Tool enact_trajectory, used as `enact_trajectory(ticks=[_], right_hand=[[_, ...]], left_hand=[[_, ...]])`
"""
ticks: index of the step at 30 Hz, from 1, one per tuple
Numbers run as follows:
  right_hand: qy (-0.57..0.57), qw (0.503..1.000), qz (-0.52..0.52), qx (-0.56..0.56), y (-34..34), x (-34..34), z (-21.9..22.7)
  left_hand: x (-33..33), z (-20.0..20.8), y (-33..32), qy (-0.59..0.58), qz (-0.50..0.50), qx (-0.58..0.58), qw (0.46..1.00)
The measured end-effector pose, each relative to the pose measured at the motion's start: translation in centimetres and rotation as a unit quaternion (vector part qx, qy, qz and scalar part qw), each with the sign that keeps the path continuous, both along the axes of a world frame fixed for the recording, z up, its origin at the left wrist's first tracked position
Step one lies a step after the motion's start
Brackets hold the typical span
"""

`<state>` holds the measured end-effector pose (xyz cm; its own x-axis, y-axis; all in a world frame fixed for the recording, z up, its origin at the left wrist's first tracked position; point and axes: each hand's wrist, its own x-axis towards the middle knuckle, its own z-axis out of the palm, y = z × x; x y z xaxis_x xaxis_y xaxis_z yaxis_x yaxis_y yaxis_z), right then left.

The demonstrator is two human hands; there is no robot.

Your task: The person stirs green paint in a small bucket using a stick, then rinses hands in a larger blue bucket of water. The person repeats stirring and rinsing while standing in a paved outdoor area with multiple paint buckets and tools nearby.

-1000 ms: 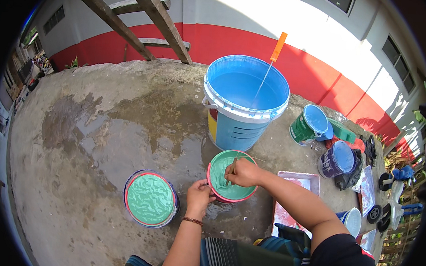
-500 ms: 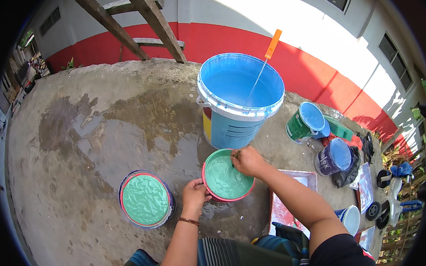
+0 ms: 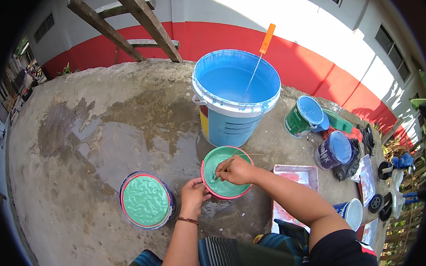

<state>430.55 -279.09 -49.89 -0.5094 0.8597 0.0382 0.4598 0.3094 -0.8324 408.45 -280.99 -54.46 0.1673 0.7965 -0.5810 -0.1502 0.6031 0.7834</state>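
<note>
A small round bucket (image 3: 213, 157) with a red rim holds light green paint. My left hand (image 3: 194, 197) grips its rim on the near left side, a beaded bracelet on the wrist. Over the paint, the fingers of my right hand (image 3: 234, 170) are closed round a thin stick (image 3: 229, 162); its lower end is in the paint and hidden by the hand. To the left stands a second bucket (image 3: 146, 200) of green paint, its surface rippled. Behind the small bucket is a big blue bucket (image 3: 232, 126) of bluish liquid, with an orange-handled metal rod (image 3: 267, 39) leaning in it.
At right are a paint tray (image 3: 311, 174) with red and white stains, a green bucket (image 3: 296, 121), a purple bucket (image 3: 324, 157) and a blue-and-white bucket (image 3: 342, 209). A wooden ladder (image 3: 146, 18) leans at the red-and-white wall (image 3: 198, 35). The concrete floor has wet patches.
My right hand has moved left and slightly down within the small bucket, from its far right rim toward the middle. My left hand stays at the rim.
</note>
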Motion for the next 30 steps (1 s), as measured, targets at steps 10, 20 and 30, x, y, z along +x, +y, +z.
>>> enact_trajectory(ticks=[10, 20, 30], right_hand=[[-0.088, 0.994, -0.046, 0.048, -0.3, -1.1, 1.1], [-0.083, 0.984, -0.106, 0.115, -0.6, -0.8, -0.4], [-0.110, 0.966, -0.161, 0.173, -0.5, 1.2, -0.5]], left_hand=[[0.0, -0.3, 0.1, 0.009, -0.022, 0.000, 1.000], [0.2, -1.1, 0.0, -0.003, 0.002, 0.005, 1.000], [0.5, -1.7, -0.3, 0.037, -0.010, 0.029, 0.999]])
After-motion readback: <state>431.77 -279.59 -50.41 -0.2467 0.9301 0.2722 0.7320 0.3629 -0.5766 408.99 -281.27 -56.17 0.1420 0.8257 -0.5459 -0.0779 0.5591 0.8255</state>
